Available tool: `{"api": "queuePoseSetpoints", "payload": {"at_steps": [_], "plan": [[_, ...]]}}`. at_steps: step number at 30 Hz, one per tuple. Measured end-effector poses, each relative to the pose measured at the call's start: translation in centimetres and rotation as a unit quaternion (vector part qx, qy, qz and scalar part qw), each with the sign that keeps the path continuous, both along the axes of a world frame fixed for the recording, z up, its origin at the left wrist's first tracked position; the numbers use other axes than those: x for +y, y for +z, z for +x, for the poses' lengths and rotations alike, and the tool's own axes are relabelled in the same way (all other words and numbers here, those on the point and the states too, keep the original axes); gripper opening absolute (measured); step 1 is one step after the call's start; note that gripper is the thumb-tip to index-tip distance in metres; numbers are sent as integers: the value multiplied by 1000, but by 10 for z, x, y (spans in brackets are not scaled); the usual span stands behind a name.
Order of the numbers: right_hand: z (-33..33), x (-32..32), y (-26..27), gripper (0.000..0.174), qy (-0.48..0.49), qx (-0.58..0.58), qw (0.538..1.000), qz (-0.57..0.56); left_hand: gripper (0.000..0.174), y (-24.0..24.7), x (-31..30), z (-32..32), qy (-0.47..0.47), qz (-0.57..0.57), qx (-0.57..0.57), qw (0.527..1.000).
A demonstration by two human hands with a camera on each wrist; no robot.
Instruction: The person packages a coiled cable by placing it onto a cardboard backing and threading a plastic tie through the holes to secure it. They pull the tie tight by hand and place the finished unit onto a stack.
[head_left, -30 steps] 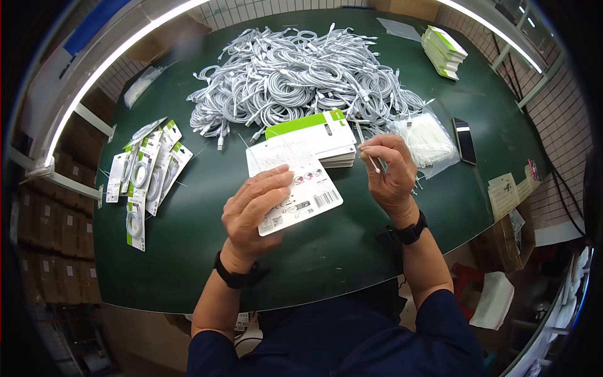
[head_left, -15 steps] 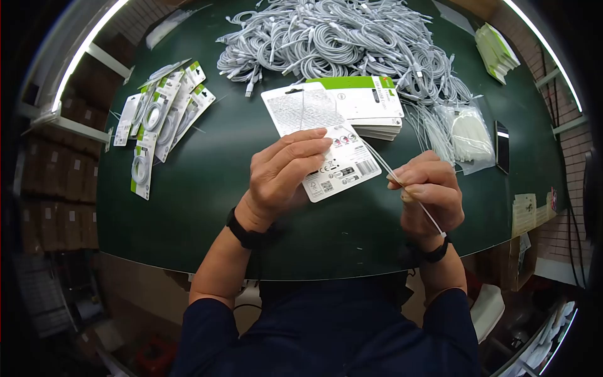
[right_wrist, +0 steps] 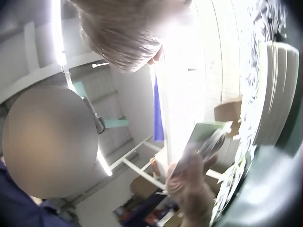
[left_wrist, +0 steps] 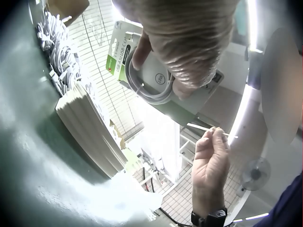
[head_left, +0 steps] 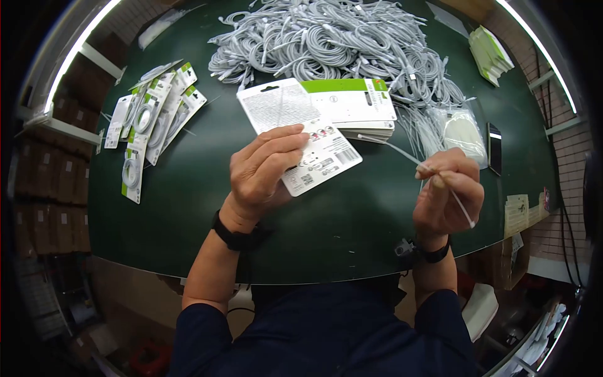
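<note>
The left hand (head_left: 267, 169) grips a white printed card (head_left: 326, 154), its text side up in the head view. In the left wrist view a coiled white cable (left_wrist: 163, 97) lies against the card's other face, under the fingers of the left hand (left_wrist: 184, 38). To the right, the right hand (head_left: 449, 191) pinches a thin white cable tie (head_left: 402, 151) between thumb and fingers, apart from the card. One end of the tie points toward the card, the other sticks out below the fingers. A stack of green and white cards (head_left: 352, 103) lies just behind the held card.
A large heap of coiled grey-white cables (head_left: 326, 44) covers the back. Carded cables (head_left: 154, 116) lie at left. Loose ties (head_left: 424, 129), a bag of ties (head_left: 463, 133) and a phone (head_left: 495, 148) are at right. More green-edged cards (head_left: 488, 55) stand at back right.
The right hand has moved right and nearer the body, and the tie, mostly hidden at first, now stretches out both sides of its fingers. The left hand still holds the card.
</note>
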State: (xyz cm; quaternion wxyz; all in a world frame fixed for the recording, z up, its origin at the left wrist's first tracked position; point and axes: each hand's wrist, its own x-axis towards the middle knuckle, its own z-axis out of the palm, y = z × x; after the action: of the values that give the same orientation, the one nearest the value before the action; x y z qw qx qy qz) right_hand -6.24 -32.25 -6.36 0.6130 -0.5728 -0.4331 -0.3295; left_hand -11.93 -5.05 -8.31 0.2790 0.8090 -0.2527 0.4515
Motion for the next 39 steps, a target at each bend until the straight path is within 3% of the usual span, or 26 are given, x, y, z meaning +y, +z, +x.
{"api": "queuePoseSetpoints", "payload": {"at_steps": [4,9,13,16,21,33,39], "plan": [[28,-16,2,14,-189,28,981,-28,31,1,-2,-1,0,3,-1,1000],[52,-36,3,9,-307,77,941,-120,35,4,-5,-4,1,2,3,1000],[51,-31,-3,11,-206,155,963,-73,35,2,-8,-4,-11,-6,4,1000],[39,-17,-7,13,-150,147,976,-66,35,0,-8,-6,-18,-4,14,1000],[23,-3,-9,25,-71,36,987,-137,37,0,-8,-6,-18,-1,20,1000],[19,1,-5,31,-59,-24,991,-121,33,0,-8,-5,-22,-8,9,1000],[20,4,-12,26,-34,6,994,-104,32,0,-8,-4,-19,-7,10,1000]]}}
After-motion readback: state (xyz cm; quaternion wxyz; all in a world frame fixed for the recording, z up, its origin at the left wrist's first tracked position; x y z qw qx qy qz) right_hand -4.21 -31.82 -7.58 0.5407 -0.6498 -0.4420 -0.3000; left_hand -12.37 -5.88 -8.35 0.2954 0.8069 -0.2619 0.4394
